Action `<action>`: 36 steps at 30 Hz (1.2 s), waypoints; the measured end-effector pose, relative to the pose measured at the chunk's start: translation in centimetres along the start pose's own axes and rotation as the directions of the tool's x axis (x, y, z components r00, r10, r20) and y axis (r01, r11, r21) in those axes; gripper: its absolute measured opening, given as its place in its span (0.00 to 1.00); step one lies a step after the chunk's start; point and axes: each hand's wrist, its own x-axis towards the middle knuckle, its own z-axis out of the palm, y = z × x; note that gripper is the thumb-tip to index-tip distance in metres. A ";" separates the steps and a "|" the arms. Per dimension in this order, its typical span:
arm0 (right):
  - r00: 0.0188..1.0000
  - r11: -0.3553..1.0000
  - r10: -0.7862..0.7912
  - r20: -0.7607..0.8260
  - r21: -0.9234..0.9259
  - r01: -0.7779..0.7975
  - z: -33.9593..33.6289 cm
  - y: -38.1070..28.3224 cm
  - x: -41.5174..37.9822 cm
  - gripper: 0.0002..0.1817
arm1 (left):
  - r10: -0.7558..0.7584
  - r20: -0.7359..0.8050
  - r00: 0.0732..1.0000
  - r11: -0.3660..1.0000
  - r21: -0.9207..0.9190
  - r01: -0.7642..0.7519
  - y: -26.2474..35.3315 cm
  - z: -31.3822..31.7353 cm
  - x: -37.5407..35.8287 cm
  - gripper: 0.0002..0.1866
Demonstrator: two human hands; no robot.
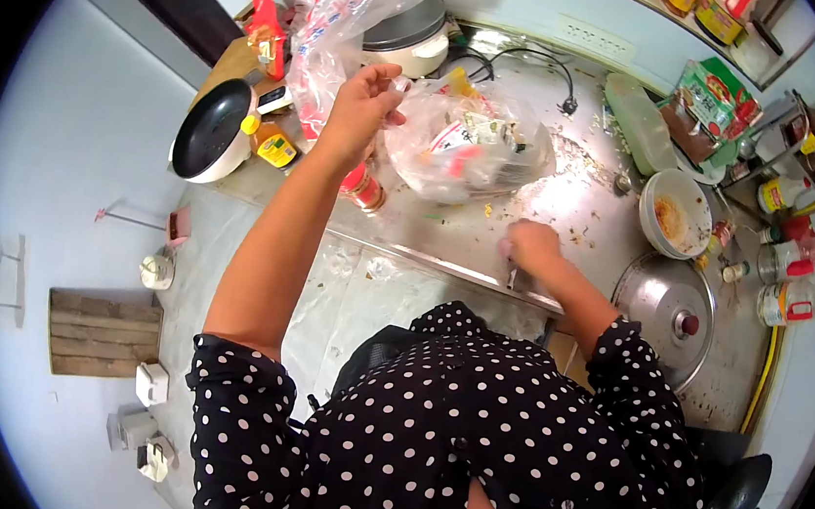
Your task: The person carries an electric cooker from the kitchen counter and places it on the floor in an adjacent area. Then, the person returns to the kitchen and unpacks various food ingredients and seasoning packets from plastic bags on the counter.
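My left hand (364,113) is raised at the left of a clear plastic bag (476,153), its fingers pinched on the bag's upper edge. Rubbish and packaging with red and white print show through the bag, which rests on the metal counter (473,231). My right hand (534,248) is closed low over the counter near its front edge, to the right of the bag. What it holds, if anything, is hidden. Beside the bag, below my left hand, stands a red-capped jar (363,187). Food scraps (587,169) lie scattered across the counter.
A black frying pan (216,128) and a yellow-labelled bottle (274,146) stand at the left. Behind is a lidded cooker (406,38). On the right are stacked bowls (674,214), a large pot lid (665,309) and several sauce bottles (795,303). A black cord (568,93) lies behind.
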 end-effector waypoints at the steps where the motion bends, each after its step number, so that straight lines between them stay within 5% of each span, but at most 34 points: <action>1: 0.999 0.998 0.045 -0.004 0.039 -0.045 -0.4 1.4 0.0 0.15 | 0.000 -0.012 1.000 1.000 0.004 0.000 0.0 -0.6 0.1 0.20; 3: 0.993 0.994 0.052 -0.102 0.098 -0.042 -2.6 3.5 -0.4 0.11 | 0.012 -0.002 1.000 1.000 -0.022 -0.012 -0.3 -1.9 0.3 0.19; 4: 0.963 0.951 0.024 -0.269 0.304 0.062 -4.0 4.8 -0.4 0.07 | -0.017 0.014 1.000 1.000 -0.011 0.017 -0.1 -2.3 0.3 0.19; 5: 0.960 0.945 0.119 -0.252 0.327 -0.032 -7.6 4.1 -0.4 0.06 | -0.009 0.014 1.000 1.000 -0.010 0.009 0.2 -2.6 0.5 0.19; 7: 0.820 0.972 0.106 -0.563 0.231 0.033 -13.9 2.3 0.2 0.06 | -0.020 0.052 0.998 0.999 -0.035 0.022 0.2 -2.6 0.4 0.19; 9: 0.636 0.929 0.174 -0.752 0.340 0.148 -19.0 -1.5 1.3 0.05 | 0.014 0.079 0.997 0.997 -0.081 -0.007 0.0 -2.5 0.6 0.18; 11: 0.631 0.897 0.193 -0.752 0.395 0.197 -20.1 -3.3 4.5 0.05 | -0.022 0.112 0.993 0.998 -0.063 0.029 0.3 -2.2 0.0 0.18; 13: 0.626 0.914 -0.022 -0.780 0.238 0.329 -19.2 -5.7 7.9 0.06 | -0.010 0.127 0.992 0.998 -0.063 0.018 0.1 -2.5 -0.4 0.17; 15: 0.851 0.994 -0.010 -0.525 0.091 0.068 -16.6 -7.3 9.6 0.09 | -0.023 0.245 0.969 1.000 0.005 0.023 0.3 -3.5 -0.5 0.19; 17: 0.862 0.992 -0.017 -0.507 0.099 0.077 -15.8 -8.2 9.9 0.12 | 0.102 0.266 0.958 0.993 0.025 -0.113 -0.4 -5.1 -0.2 0.18; 19: 0.812 0.966 0.055 -0.582 0.237 0.104 -15.7 -9.5 9.1 0.13 | 0.255 0.293 0.921 0.754 0.536 -0.379 -2.3 -7.7 -0.2 0.22; 20: 0.862 0.981 0.069 -0.503 0.190 0.032 -16.2 -10.1 8.4 0.16 | 0.300 0.336 0.893 0.566 0.690 -0.450 -3.7 -8.8 0.0 0.27; 21: 0.863 0.981 0.075 -0.500 0.192 0.026 -16.0 -9.8 8.3 0.16 | 0.297 0.340 0.892 0.568 0.688 -0.451 -4.7 -9.3 -0.6 0.27; 23: 0.967 0.998 0.005 -0.255 -0.057 -0.020 -15.7 -8.9 8.1 0.18 | 0.004 0.345 0.938 0.277 0.901 -0.333 -6.0 -9.8 -2.3 0.32; 26: 0.915 0.971 -0.009 -0.403 -0.223 -0.088 -14.3 -8.7 6.7 0.16 | -0.165 0.321 0.933 0.211 0.935 -0.284 -6.8 -9.8 -3.5 0.36; 30: 0.843 0.983 0.060 -0.535 -0.114 -0.143 -14.3 -6.9 6.5 0.18 | -0.205 0.266 0.942 0.336 0.923 -0.188 -7.6 -12.6 -2.6 0.37; 32: 0.653 0.962 0.006 -0.757 -0.174 -0.210 -14.1 -5.7 7.0 0.25 | -0.165 0.208 0.964 0.664 0.746 -0.047 -8.7 -15.0 -1.8 0.36; 36: 0.746 0.965 0.192 -0.638 -0.015 -0.260 -12.9 -3.9 8.1 0.29 | -0.179 0.184 0.967 0.807 0.589 0.038 -9.0 -15.9 -1.9 0.31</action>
